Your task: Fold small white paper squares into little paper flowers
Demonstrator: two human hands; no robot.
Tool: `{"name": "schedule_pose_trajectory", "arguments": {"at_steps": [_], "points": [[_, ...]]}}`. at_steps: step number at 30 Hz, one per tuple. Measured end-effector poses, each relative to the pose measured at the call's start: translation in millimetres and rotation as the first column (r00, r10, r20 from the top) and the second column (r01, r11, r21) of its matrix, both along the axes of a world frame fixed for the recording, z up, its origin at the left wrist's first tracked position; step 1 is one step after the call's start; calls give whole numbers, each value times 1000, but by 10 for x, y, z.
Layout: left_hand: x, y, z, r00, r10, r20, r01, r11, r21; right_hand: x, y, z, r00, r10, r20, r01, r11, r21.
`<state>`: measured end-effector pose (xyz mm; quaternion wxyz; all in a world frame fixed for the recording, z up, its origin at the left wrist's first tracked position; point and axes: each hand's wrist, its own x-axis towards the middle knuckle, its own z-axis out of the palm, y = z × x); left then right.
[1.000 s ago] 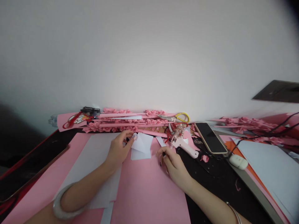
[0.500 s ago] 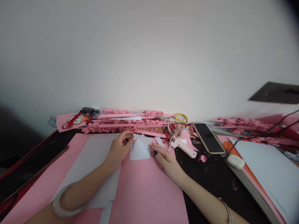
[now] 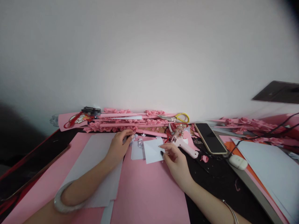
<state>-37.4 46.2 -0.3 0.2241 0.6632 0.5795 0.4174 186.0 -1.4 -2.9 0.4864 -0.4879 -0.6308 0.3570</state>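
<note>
A square of white paper [image 3: 152,151] is pinched at its right edge between the thumb and fingers of my right hand [image 3: 175,160]. Its left side overlaps a second white paper piece [image 3: 136,153] lying on the pink sheet [image 3: 149,189]. My left hand [image 3: 120,144] is curled beside that second piece, thumb and fingers drawn close together. Small folded white paper bits [image 3: 140,143] sit by its fingertips; whether the fingers grip one cannot be made out. Under my left forearm lies a stack of white sheets [image 3: 93,161].
Pink paper flower stems [image 3: 112,126] line the wall, with yellow-handled scissors [image 3: 182,117] on them. A pink glue gun [image 3: 187,147], a phone [image 3: 210,138] and a white case [image 3: 238,162] lie to the right. Further right are more white sheets [image 3: 268,168] and black cables [image 3: 275,130].
The white square has shifted right and separated from the piece beneath, uncovering small folded bits. My right hand has gone from touching its edge to pinching it. My left hand has barely moved.
</note>
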Motion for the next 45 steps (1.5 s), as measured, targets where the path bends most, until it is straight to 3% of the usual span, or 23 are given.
{"name": "schedule_pose_trajectory", "arguments": {"at_steps": [5,8,10,12,16,19,22,29,35,40,45], "points": [[-1,-26,66,998,35,-61,-32,998,51,2,-2,12,993,-62,-99,63,998,9],[46,-102,112,998,39,55,-40,999,29,-11,-9,26,989,-61,-133,60,998,-12],[122,-186,125,972,-69,225,82,995,-49,-25,-16,39,983,-39,-180,34,999,-26],[227,-285,126,887,-166,431,233,967,-106,-37,-23,48,973,-10,-232,4,1000,-28],[417,-459,126,671,-230,705,534,809,-245,-38,-33,34,966,53,-251,-62,998,-26],[467,-519,118,659,-174,732,572,748,-336,-25,-42,13,980,108,-167,-115,993,-35],[460,-528,94,680,-137,720,564,725,-395,-15,-51,20,989,131,-61,-134,990,-41],[456,-526,67,665,-195,721,610,699,-374,34,-38,46,976,50,214,-65,996,64],[453,-508,47,631,-110,768,608,684,-402,69,-22,26,904,136,405,-262,925,275],[454,-495,48,579,-62,813,608,698,-379,47,-28,53,816,202,542,-400,874,277],[475,-497,52,644,-88,760,575,711,-405,21,-49,93,760,225,610,-443,865,234]]}}
